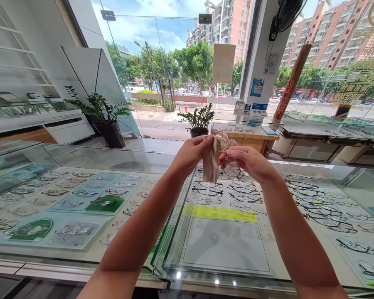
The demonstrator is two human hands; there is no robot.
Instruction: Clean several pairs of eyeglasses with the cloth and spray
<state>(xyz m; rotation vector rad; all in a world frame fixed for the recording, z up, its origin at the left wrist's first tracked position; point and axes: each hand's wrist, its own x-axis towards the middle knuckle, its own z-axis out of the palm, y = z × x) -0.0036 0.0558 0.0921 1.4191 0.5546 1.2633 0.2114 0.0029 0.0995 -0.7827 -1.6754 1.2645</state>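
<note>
Both hands are raised above a glass display case. My left hand [195,153] pinches a beige cloth [210,164], which hangs down from the fingers and lies against one lens of a pair of thin-framed glasses [232,167]. My right hand [249,160] has its fingers closed on the glasses near the bridge. The glasses are tilted, one lens up beside the cloth and the other lower, in front of the right fingers. Part of the frame is hidden by the fingers and the cloth.
Under the glass top [171,160] lie rows of eyeglasses [207,189] and a grey tray [226,245]. Potted plants [109,120] stand beyond the case, before a glass front. A wooden display counter [246,135] is at the back right.
</note>
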